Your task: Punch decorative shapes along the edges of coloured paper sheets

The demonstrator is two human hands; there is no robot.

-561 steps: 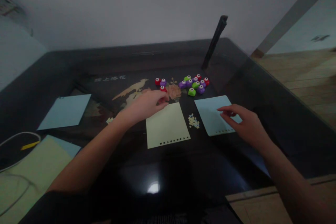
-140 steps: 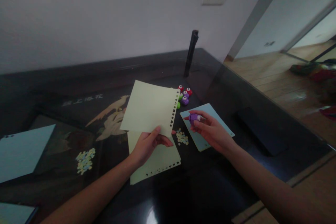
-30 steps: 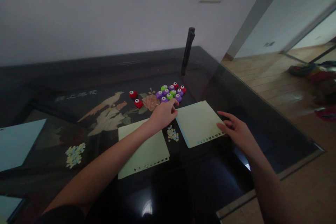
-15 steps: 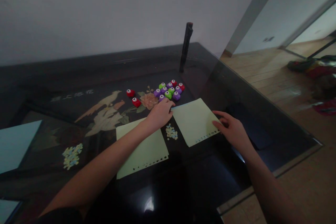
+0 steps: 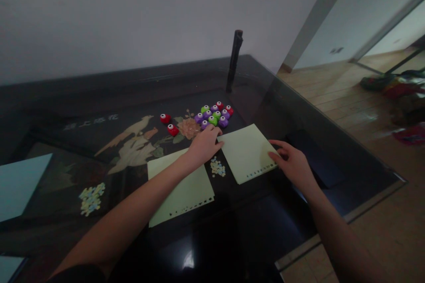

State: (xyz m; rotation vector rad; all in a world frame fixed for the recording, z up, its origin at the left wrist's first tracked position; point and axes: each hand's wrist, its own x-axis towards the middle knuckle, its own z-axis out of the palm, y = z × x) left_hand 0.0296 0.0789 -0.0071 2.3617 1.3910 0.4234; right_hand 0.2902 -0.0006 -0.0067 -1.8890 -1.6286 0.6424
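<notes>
My left hand (image 5: 205,145) pinches the upper left corner of a pale green stack of paper (image 5: 247,152) between thumb and fingers. On the opposite side, my right hand (image 5: 294,166) grips the stack's right edge, thumb on top. A row of small punched shapes runs along the near edge of this stack. Another pale green sheet (image 5: 186,192), similarly punched, lies under my left forearm. Between the two lies a little heap of paper cutouts (image 5: 218,167). Just beyond my left fingers stand several purple, green and red craft punches (image 5: 212,119).
Two red punches (image 5: 172,130) stand apart on the glossy dark table (image 5: 212,239). More cutouts (image 5: 91,199) are heaped at left, near a light blue sheet (image 5: 20,185). A black upright rod (image 5: 235,55) stands by the wall. A dark flat object (image 5: 315,159) lies behind my right hand.
The blue strip at the stack's far edge no longer shows, and the punched holes along the near edge look more evenly lined up. My left thumb has come onto the stack's left edge.
</notes>
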